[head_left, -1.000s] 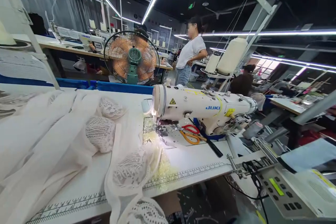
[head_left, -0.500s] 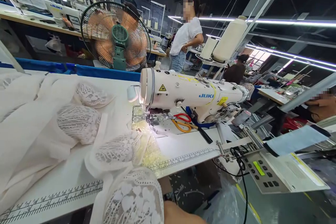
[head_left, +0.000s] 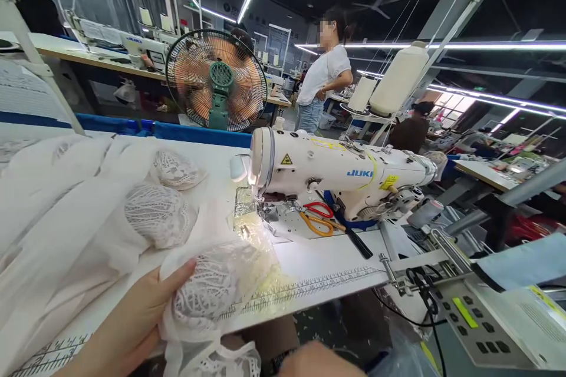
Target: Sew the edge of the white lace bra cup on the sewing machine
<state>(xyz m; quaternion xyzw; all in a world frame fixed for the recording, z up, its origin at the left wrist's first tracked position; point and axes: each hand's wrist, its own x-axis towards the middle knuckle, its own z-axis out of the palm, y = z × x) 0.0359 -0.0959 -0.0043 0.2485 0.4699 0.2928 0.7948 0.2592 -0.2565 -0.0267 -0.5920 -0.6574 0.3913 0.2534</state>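
My left hand [head_left: 144, 306] is closed on a white lace bra [head_left: 206, 288], thumb on top of one cup at the table's front edge. A second cup of this bra hangs below the edge, partly cut off by the frame. My right hand [head_left: 318, 360] shows only as a blurred patch at the bottom, just right of the hanging cup; its fingers cannot be made out. Ahead of the held cup stands a white sewing machine [head_left: 327, 171], its lamp lighting the needle area. More white lace bras [head_left: 157, 215] lie heaped on the left.
Scissors with red and orange handles [head_left: 317, 225] and a black-handled tool [head_left: 359, 244] lie under the machine arm. A ruler strip [head_left: 318, 285] runs along the table edge. A control box [head_left: 481, 330] sits at right, a fan [head_left: 219, 79] behind. A person in white [head_left: 321, 79] stands beyond.
My left hand has come into view and grips the bra. The bra's lower cup has dropped below the table edge. The view has shifted, so the machine sits lower and further right.
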